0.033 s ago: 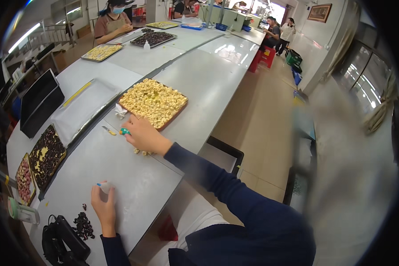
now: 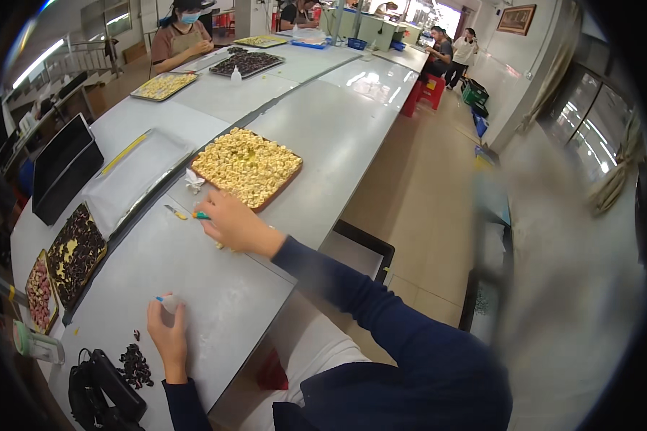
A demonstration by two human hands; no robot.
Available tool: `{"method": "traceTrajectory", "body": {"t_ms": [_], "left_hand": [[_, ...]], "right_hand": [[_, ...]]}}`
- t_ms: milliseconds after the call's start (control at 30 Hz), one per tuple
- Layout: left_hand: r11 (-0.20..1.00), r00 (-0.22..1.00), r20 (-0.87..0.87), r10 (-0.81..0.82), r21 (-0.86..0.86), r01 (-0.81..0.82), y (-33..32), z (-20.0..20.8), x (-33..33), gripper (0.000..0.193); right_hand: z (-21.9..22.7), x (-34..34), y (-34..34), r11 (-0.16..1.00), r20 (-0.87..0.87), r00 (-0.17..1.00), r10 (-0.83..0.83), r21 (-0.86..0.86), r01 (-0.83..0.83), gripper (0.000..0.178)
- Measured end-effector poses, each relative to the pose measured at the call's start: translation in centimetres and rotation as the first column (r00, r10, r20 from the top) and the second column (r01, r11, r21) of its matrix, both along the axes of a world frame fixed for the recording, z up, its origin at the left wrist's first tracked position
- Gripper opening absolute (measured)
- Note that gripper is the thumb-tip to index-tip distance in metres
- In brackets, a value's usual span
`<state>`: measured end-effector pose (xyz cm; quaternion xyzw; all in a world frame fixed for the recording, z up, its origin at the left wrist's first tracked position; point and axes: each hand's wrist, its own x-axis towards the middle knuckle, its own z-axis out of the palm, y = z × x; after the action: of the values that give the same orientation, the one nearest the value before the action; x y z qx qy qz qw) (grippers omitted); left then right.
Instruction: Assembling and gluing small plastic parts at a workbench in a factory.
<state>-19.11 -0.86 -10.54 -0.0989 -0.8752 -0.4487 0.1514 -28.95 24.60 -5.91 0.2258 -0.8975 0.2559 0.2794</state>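
Observation:
My left hand [image 2: 168, 341] is closed on a small white bottle [image 2: 170, 304] with a blue tip, low over the grey table. Farther forward, my right hand [image 2: 233, 224] grips a small green item [image 2: 202, 215] between thumb and fingers; its exact kind is hard to make out. Just left of that hand lies a small knife [image 2: 176, 212] with a yellow handle. Beyond it stands a tray of small pale yellow pieces [image 2: 250, 164]. A few loose pale pieces [image 2: 223, 247] show under my right wrist.
A crumpled white tissue [image 2: 194, 181] touches the tray's near left corner. Dark small pieces [image 2: 134, 365] lie beside a black corded device [image 2: 108, 388]. At left are a tray of dark pieces [image 2: 77, 251], a tray of pinkish pieces [image 2: 41, 294] and a black box [image 2: 68, 169]. A masked person [image 2: 183, 39] sits across.
My right hand has shifted slightly to the right and covers more of the loose pale pieces. The green item has turned a little in its fingers. My left hand looks still.

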Motion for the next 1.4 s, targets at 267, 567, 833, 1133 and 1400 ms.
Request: {"method": "traceTrajectory", "body": {"t_ms": [267, 567, 833, 1133, 1400], "left_hand": [[0.996, 1.000, 0.006, 0.010, 0.087, -0.011, 0.4, 0.0, 0.4, 0.040], [0.995, 1.000, -0.031, 0.002, 0.098, 0.001, -0.5, 0.2, 1.0, 0.045], [0.993, 0.987, -0.130, 0.093, 0.086, -0.082, -1.0, -0.3, 1.2, 0.030], [0.974, 0.994, -0.077, 0.079, 0.216, -0.061, -1.2, 0.3, 2.4, 0.019], [0.992, 0.978, -0.183, 0.096, 0.096, -0.080, -0.9, -1.5, 1.2, 0.016]], "right_hand": [[-5.8, 25.3, 4.3, 0.864, 0.345, 0.797, 0.496, -0.105, -0.492, 0.022], [-10.0, 35.0, 11.1, 0.932, 0.894, 0.299, 0.335, -0.266, -0.247, 0.023], [-12.1, 30.3, 10.5, 0.836, 0.929, -0.182, 0.323, -0.370, -0.406, 0.030], [-11.9, 30.7, 11.9, 0.840, 0.840, -0.319, 0.440, -0.510, -0.183, 0.024], [-12.5, 32.0, 11.5, 0.899, 0.967, 0.080, 0.242, -0.193, -0.392, 0.019]]}}
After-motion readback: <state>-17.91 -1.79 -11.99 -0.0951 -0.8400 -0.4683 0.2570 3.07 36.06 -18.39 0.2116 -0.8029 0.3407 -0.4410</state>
